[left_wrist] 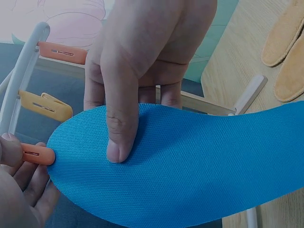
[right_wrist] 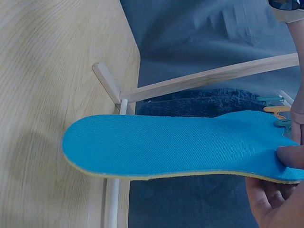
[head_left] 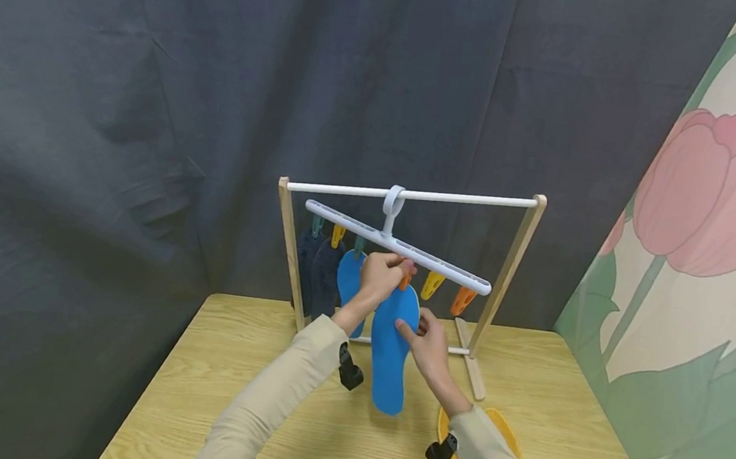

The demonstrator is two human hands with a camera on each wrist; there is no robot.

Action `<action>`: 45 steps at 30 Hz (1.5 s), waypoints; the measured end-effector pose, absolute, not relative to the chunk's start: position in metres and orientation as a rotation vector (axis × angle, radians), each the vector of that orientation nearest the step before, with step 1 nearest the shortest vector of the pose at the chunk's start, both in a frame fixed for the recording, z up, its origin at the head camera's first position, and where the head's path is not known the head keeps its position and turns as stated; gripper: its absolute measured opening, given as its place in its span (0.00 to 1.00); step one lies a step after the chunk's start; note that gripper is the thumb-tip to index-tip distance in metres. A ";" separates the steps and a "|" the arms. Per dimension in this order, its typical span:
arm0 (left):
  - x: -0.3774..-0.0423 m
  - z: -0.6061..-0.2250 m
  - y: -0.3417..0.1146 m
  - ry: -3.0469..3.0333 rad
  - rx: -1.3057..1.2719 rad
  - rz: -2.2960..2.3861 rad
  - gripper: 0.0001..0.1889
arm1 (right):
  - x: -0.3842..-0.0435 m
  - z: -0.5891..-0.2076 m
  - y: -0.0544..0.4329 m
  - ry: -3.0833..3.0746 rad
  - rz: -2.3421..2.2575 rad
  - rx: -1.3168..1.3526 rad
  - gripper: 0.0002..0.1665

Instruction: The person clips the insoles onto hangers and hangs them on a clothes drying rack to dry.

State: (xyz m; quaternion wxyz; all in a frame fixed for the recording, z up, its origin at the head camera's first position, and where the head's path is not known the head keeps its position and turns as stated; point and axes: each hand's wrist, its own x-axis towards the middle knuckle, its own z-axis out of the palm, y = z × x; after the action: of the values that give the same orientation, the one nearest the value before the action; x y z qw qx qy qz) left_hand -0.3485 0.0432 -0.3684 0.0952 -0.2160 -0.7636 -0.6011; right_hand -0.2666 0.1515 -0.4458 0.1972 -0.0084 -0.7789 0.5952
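Note:
My left hand (head_left: 379, 275) pinches an orange clothespin (left_wrist: 39, 154) that hangs from the white hanger (head_left: 440, 264). The clip's tip is right at the rounded toe end of a blue insole (head_left: 389, 359). My right hand (head_left: 431, 347) holds that insole near its wide end, thumb flat on the blue face and fingers behind it. In the right wrist view, a thin yellowish layer (right_wrist: 209, 174) shows along the insole's edge. Another blue insole (head_left: 347, 278) hangs just left, from a green clip (head_left: 359, 244).
Dark fuzzy pieces (head_left: 325, 277) hang at the hanger's left end. Free yellow (head_left: 432, 286) and orange (head_left: 463, 301) clips dangle on its right. The tilted hanger hooks over a wood-and-white rack (head_left: 511, 263). Tan-yellow insoles (left_wrist: 283, 42) lie on the wooden table (head_left: 175, 396), partly under my right sleeve.

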 end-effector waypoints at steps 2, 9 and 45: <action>-0.349 -0.368 0.043 -2.265 -0.643 -1.777 0.14 | -0.267 -0.446 0.151 -2.175 1.677 -0.020 0.15; -0.349 -0.367 0.043 -2.286 -0.624 -1.729 0.14 | -0.272 -0.443 0.145 -2.133 1.706 0.010 0.15; -0.347 -0.368 0.039 -2.261 -0.660 -1.857 0.11 | -0.268 -0.471 0.145 -2.201 1.719 0.056 0.15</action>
State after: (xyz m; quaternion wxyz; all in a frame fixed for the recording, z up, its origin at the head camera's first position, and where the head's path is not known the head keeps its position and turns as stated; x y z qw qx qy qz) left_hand -0.3467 0.0388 -0.3677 0.0710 -0.2193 -0.7520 -0.6175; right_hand -0.2675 0.1455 -0.4709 0.1733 0.0196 -0.7760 0.6061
